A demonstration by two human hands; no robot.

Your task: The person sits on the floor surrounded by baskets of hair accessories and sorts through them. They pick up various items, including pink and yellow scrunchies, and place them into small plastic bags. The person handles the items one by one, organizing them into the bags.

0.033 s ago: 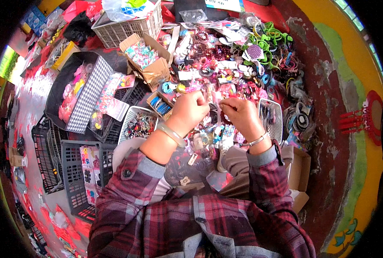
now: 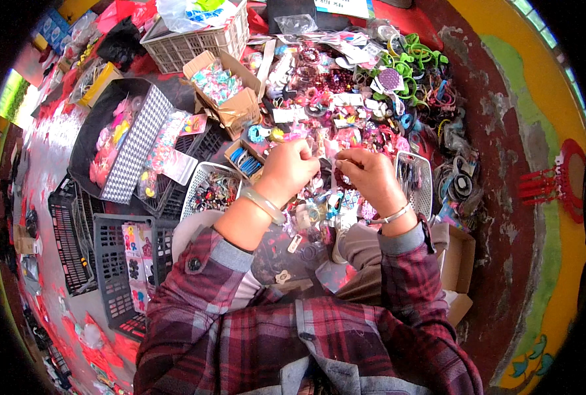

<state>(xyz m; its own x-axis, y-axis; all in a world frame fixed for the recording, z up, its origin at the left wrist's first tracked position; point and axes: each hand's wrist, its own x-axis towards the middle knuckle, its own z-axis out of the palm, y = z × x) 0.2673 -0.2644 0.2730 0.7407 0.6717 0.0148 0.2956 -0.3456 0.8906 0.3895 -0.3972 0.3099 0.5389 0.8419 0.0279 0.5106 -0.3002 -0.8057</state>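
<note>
My left hand is closed in a pinch, its back turned up and a pale bangle round the wrist. Opposite it, across a small gap, my right hand pinches with thumb and forefinger; a thin silvery bracelet circles that wrist. What the fingertips hold is too small and too mixed with the background to name. Both hands hover over a big colourful pile of hair accessories and trinkets. Small white baskets with bits inside stand beside them: a left basket and a right basket.
On the left stand a cardboard box of wrapped pieces, a small box of blue items, a houndstooth-patterned box and a dark plastic crate. A beige crate is farther back. Green bands lie at the far right.
The fingers of my right hand have shifted very slightly. Nothing else has visibly moved.
</note>
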